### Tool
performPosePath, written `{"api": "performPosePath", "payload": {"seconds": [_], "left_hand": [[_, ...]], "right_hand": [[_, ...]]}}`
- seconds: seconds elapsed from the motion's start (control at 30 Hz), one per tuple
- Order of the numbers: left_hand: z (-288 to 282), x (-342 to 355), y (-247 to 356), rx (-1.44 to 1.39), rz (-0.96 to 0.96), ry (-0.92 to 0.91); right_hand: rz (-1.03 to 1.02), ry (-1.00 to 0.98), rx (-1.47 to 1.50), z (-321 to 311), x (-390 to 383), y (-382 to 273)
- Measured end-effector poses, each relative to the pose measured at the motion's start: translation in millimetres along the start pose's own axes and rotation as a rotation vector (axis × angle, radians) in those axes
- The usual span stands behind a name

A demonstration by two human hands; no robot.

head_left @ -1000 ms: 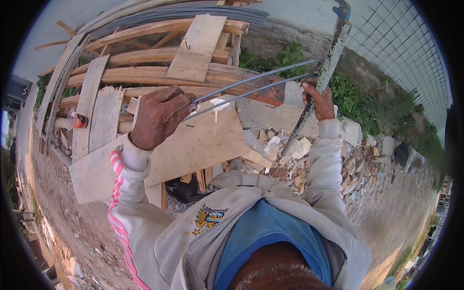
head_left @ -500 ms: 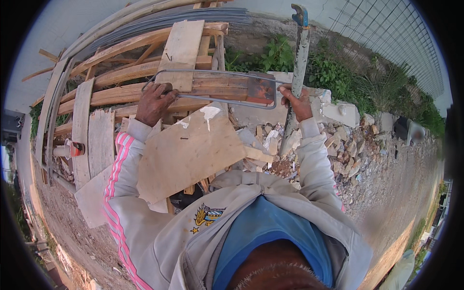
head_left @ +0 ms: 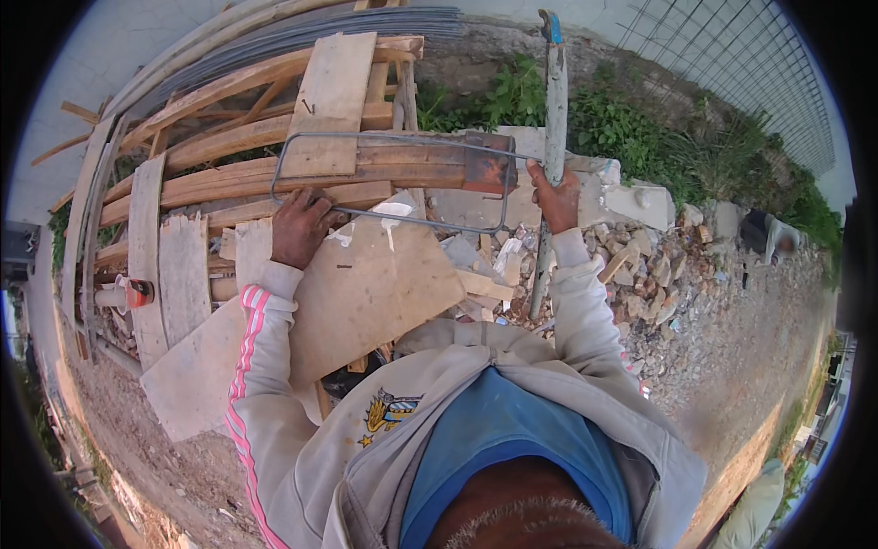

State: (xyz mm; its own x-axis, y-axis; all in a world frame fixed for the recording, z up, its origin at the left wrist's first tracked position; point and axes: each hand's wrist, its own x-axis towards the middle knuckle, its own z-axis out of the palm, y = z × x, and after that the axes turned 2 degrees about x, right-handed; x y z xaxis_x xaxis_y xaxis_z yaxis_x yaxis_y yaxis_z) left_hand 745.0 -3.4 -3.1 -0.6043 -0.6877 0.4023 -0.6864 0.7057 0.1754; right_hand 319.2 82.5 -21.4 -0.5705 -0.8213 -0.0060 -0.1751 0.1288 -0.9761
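A grey metal rod bent into a long rounded rectangle (head_left: 430, 222) spans between my hands, over the timber. My left hand (head_left: 306, 226) is closed on its lower left part. My right hand (head_left: 552, 197) grips a weathered pale metal pipe (head_left: 555, 96) together with the right side of the rod loop, where the pipe partly hides it. The pipe stands nearly upright, with a blue-marked hooked head (head_left: 551, 27) on top and its foot in the rubble.
Timber planks (head_left: 325, 91) and a plywood sheet (head_left: 366, 302) lie before me. Broken masonry (head_left: 649, 279) spreads right, below weeds (head_left: 695, 156) and wire mesh (head_left: 732, 64) by a wall. An orange container (head_left: 139, 292) is at left, an unclear dark-and-pale bundle (head_left: 764, 236) at far right.
The rod loop has come from a rising slant to nearly level, showing its full rectangle. The pipe stands more upright and further left in view, with my right hand still on it.
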Motion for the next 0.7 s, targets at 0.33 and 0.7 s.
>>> {"api": "performPosePath", "payload": {"seconds": [0.33, 0.7], "left_hand": [[-7.3, -0.5, 6.0, -0.075, -0.286, 0.083], [55.7, 67.3, 6.5, 0.216, -0.463, 0.031]], "right_hand": [[0.070, -0.047, -0.003, -3.0, 25.3, 26.7], [-0.008, -0.151, -0.001, -5.9, 23.4, 14.1]]}}
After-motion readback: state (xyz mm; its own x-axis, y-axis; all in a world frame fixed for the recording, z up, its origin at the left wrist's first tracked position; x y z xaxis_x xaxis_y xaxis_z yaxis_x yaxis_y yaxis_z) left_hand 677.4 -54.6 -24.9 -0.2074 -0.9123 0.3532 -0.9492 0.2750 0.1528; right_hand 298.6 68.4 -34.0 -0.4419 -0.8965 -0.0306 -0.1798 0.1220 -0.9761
